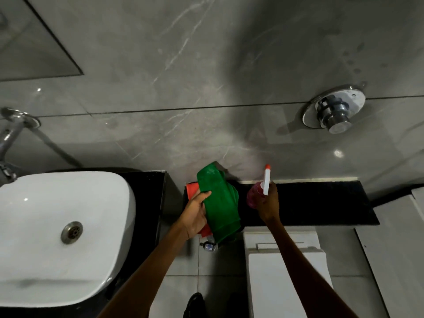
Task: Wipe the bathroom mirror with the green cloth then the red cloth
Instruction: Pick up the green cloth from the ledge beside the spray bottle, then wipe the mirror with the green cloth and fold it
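A: Nearest the camera, what is cut off?

B: Both bare forearms run out of the bottom edge. A dark shoe (193,305) on the pale floor tiles is half out of frame, and so is the white oblong toilet cistern lid (286,271).

A: And the hands?

B: The left hand (195,216) is closed on the folded green microfibre cloth (221,203), thumb laid across its face, fingers hidden behind it. The right hand (267,204) is wrapped round a pink translucent spray bottle (253,195) with a white trigger head and an orange nozzle tip; the bottle's lower part is hidden by the hand.

A: The red cloth?

B: The flat red-orange cloth (192,189) lies under the green one, only its edges showing (how it is folded cannot be told). It sits at the left end of the black polished stone ledge (321,203); the rest of that ledge lies bare to the right.

A: Any writing?

B: A small dark-capped bottle (208,246) below the cloths has a label, too blurred to read.

A: Farther off?

B: The white rounded ceramic basin (57,237) on its black counter fills the left. Beyond, the grey marbled wall tiles carry a round chrome flush valve (333,110). A grey panel at top left, possibly the mirror, is cropped by the frame.
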